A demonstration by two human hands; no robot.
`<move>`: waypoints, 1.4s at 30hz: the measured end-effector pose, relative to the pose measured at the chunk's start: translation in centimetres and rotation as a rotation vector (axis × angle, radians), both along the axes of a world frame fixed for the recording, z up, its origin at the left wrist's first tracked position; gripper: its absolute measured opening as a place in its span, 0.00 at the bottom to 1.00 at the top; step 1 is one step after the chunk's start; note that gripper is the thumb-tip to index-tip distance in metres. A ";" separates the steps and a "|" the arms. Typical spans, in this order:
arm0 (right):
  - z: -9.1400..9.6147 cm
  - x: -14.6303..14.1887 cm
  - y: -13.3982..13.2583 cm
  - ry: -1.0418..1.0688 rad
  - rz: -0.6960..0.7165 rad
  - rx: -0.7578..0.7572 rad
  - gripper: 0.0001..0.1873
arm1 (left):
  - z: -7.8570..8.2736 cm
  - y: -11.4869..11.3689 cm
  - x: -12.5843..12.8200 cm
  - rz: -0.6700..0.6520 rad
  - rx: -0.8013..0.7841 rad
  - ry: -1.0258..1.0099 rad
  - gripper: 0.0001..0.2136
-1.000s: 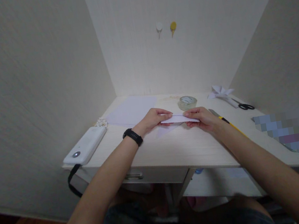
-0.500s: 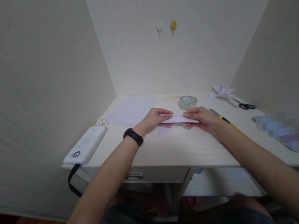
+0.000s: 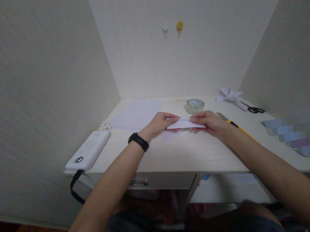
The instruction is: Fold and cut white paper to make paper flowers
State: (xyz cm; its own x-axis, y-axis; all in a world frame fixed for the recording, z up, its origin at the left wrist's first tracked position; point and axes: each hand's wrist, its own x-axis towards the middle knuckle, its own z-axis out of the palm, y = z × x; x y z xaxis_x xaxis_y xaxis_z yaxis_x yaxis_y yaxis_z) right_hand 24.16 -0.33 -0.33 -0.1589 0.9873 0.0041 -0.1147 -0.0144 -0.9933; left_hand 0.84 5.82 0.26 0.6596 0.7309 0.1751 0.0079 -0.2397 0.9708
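Note:
A folded strip of white paper (image 3: 184, 123) is held just above the desk between my two hands. My left hand (image 3: 162, 123), with a black watch on its wrist, pinches the strip's left end, thumb on top and fingers underneath. At the right end, my right hand (image 3: 205, 120) grips it the same way, its thumb near the upper edge. Beneath the strip, a small pale paper piece (image 3: 170, 135) shows on the desk. Behind the right hand sits a roll of clear tape (image 3: 194, 105). The fingertips under the paper are partly hidden.
White paper sheets (image 3: 136, 113) lie at the back left, beside a white box-shaped device (image 3: 88, 150) with a black strap. To the right are a yellow utility knife (image 3: 242, 131), black-handled scissors (image 3: 255, 109), a folded paper pinwheel shape (image 3: 229, 95) and a blurred-out item (image 3: 298, 139). Walls enclose the desk (image 3: 167, 156).
Both hands stay almost in place on the paper strip. Its front face has tilted very slightly; nothing was let go or picked up.

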 end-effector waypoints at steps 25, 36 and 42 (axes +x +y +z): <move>0.5 -0.2 -0.1 0.003 -0.038 0.046 0.19 | -0.4 0.1 0.1 -0.065 -0.139 -0.107 0.14; 0.4 -0.1 0.0 0.007 -0.031 0.027 0.18 | 0.3 -0.7 0.2 -0.048 -0.175 -0.146 0.14; 0.3 -0.2 0.2 0.017 -0.050 0.047 0.16 | 0.6 -0.8 0.2 -0.003 -0.120 -0.109 0.12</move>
